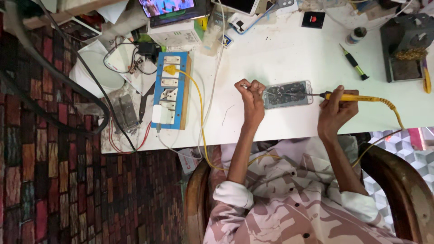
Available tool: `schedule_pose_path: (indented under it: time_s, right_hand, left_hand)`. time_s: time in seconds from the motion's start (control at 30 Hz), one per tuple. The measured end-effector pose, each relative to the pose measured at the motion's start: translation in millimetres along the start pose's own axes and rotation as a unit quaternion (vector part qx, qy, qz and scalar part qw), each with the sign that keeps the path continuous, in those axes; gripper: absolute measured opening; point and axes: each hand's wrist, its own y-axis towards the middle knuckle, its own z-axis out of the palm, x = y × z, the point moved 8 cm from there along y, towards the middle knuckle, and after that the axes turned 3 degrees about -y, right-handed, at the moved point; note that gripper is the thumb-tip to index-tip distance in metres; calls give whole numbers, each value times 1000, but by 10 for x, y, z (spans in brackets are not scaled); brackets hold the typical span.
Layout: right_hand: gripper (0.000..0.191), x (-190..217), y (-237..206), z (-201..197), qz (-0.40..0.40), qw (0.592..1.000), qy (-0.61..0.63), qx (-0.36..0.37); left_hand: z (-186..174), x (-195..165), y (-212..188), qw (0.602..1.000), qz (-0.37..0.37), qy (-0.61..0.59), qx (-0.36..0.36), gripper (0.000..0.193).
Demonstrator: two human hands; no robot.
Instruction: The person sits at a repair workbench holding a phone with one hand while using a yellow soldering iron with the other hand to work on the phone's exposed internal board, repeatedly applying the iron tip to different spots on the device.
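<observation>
Soldering looks to be mid-way: the opened phone [288,94] lies flat on the white table [280,58] between both hands, its back off and insides bare, with nothing yet closed up. Her or his left hand [251,97] is curled tight, fingers pinching a thin pair of tweezers [246,86] pointed at the phone's left edge. The right hand [333,110] is wrapped closed around the yellow soldering iron [350,97], its tip touching the phone's right end.

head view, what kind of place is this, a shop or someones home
Most likely a small phone repair bench. An opened phone lies on the white table, the right hand holds a yellow soldering iron to it, and the left hand holds tweezers. A blue switchboard sits nearby.
</observation>
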Motion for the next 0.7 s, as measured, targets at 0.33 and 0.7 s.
schedule_pose_path:
  time_s: [0.33,0.7]
  right_hand:
    - [27,80,-27,22,-43,998,-55,11]
    - [27,-76,5,33,12,999,38,29]
  left_hand:
    - [13,-51,2,1000,3,7,12,12]
    - [-17,-60,24,999,17,37,-11,12]
